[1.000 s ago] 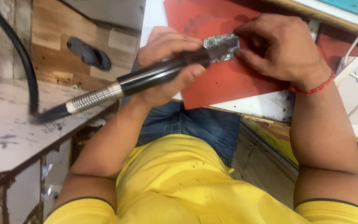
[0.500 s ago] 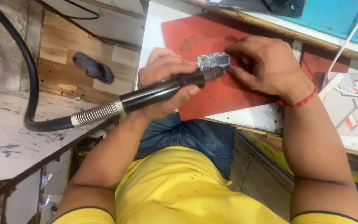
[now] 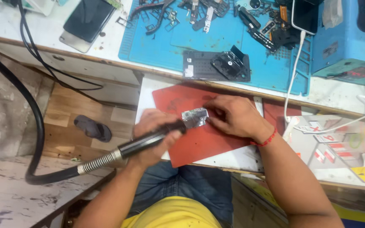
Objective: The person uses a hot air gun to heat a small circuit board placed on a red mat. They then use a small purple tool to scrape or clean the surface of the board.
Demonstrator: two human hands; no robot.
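Note:
My left hand (image 3: 155, 137) grips a black rotary tool handpiece (image 3: 142, 142) with a flexible metal-sprung shaft and black hose trailing off to the left. Its tip meets a small silvery metal part (image 3: 195, 117) lying on a red mat (image 3: 199, 141). My right hand (image 3: 233, 116) pins that part down with its fingertips on the part's right side. A red thread bracelet sits on the right wrist.
A blue work mat (image 3: 216, 42) on the bench behind holds a black phone frame (image 3: 216, 65) and several small parts and tools. A phone (image 3: 87, 23) lies at the back left, a blue machine (image 3: 347, 46) at the right, a white cable (image 3: 294, 71) between. A sandal (image 3: 91, 128) rests on the floor.
The view has tilted up, bringing the bench and blue mat into sight. Both hands stay on the tool and the metal part over the red mat.

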